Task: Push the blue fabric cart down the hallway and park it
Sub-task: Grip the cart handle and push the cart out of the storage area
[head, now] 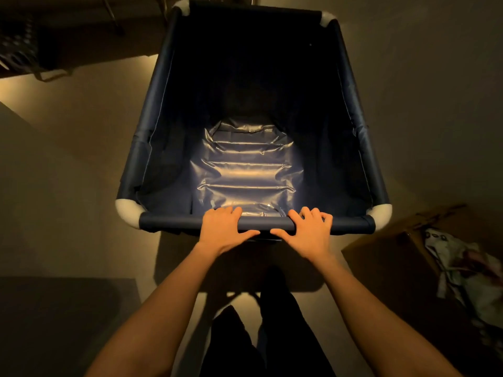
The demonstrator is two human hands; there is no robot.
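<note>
The blue fabric cart (152,131) fills the middle of the head view, a deep bin on a tube frame with white corner joints. Its inside holds nothing; the shiny blue lining at the bottom catches the light. My left hand (226,229) rests on the near rim bar, fingers curled over the top and thumb stretched along the bar's near side. My right hand (310,232) grips the same bar just to the right, thumb pointing toward the left hand. Both forearms reach up from the bottom of the view.
An open cardboard box (386,257) with crumpled patterned fabric (468,270) stands close on the right. A dark slatted crate (19,47) and thin metal legs (111,12) sit at the far left. A dark mat (62,317) lies at lower left. The beige floor is dimly lit.
</note>
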